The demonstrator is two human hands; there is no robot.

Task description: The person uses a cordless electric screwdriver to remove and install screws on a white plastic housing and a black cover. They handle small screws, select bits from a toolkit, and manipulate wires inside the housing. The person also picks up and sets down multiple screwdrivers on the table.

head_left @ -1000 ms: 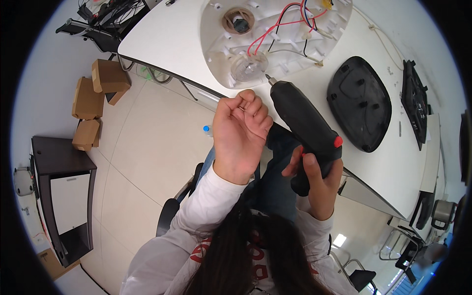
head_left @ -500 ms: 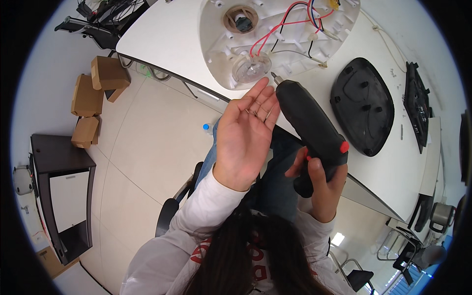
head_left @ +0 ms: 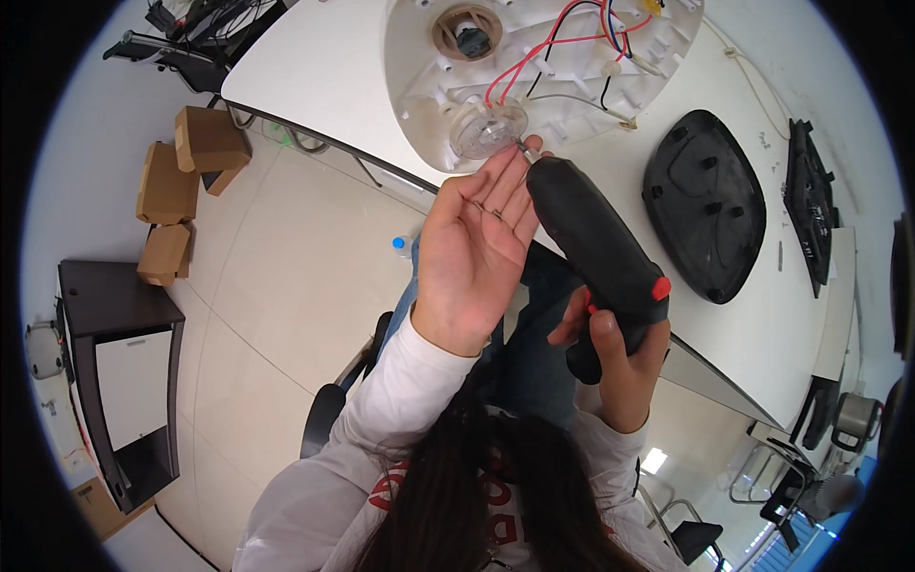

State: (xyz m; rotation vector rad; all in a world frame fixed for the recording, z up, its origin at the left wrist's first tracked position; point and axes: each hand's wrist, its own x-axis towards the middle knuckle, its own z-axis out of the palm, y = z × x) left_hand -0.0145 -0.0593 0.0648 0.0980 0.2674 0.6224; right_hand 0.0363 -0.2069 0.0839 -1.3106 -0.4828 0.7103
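My right hand is wrapped round the grip of a black cordless screwdriver with red buttons. Its metal bit points up and left, close to the fingertips of my left hand. That hand lies palm up, its fingers stretched out. Across the fingers rest a few small metal pieces that look like screws. Just beyond the fingertips is a round clear plastic part, set in a large white plastic shell with red and black wires. Whether the bit touches the shell, I cannot tell.
A black plastic cover with pegs lies on the white table to the right. Past it are scattered small screws and a dark tool case. Cardboard boxes and a dark cabinet stand on the left.
The screwdriver has shifted slightly left, and its bit is now at the left hand's fingertips beside the clear part. Both hands keep nearly the same pose.
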